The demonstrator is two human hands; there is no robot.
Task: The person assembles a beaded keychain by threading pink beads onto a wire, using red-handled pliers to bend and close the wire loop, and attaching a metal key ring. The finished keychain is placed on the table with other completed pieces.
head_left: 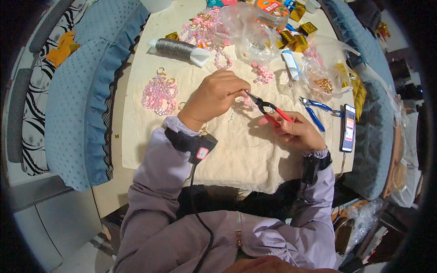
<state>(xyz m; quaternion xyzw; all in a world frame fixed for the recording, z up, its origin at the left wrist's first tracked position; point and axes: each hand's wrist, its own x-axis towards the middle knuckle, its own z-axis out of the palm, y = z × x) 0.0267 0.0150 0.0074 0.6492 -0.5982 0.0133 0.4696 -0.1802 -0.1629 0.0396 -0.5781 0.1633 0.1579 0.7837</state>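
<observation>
At centre left of the frame, a finished pink bead cluster [159, 94] lies on the cream cloth [236, 154]. Just right of it, the left hand [214, 98] is curled narrow, pinching a small pink beaded piece [246, 101] at frame centre. Further right, the right hand [296, 132] is wrapped around red-handled pliers [268, 108], whose tips meet the piece. If the pinch loosens, I judge the piece could slip and scatter beads; too hard a squeeze could deform the wire. Blue-handled pliers [316, 109] lie at right.
</observation>
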